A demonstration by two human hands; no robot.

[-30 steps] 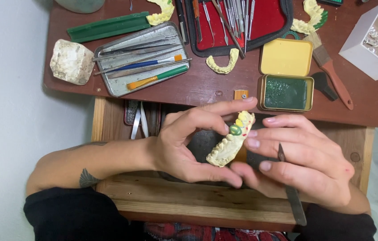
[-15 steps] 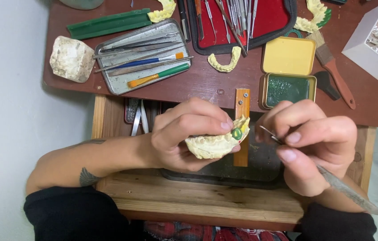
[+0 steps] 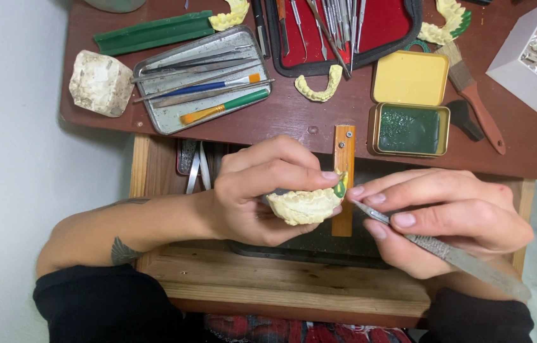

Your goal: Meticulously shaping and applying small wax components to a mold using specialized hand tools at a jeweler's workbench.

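Note:
My left hand (image 3: 262,190) grips a pale yellow plaster dental cast (image 3: 303,204) with a green wax tooth (image 3: 340,188) at its right end. My right hand (image 3: 446,219) pinches a thin metal carving tool (image 3: 446,253) like a pen, its tip touching the cast just beside the green wax. Both hands hover over an open wooden drawer (image 3: 281,279) in front of the brown desk (image 3: 294,121). The far side of the cast is hidden by my fingers.
On the desk lie a metal tray (image 3: 154,121) with brushes and tools, a red-lined instrument case (image 3: 383,25), an open yellow tin of green wax (image 3: 409,129), a flat brush (image 3: 475,101), a plaster lump (image 3: 99,82), spare casts (image 3: 319,89) and a white box (image 3: 535,57).
The cast has been turned flatter in my left hand. My right hand shifted its grip and brought the tool's tip up to the green wax tooth.

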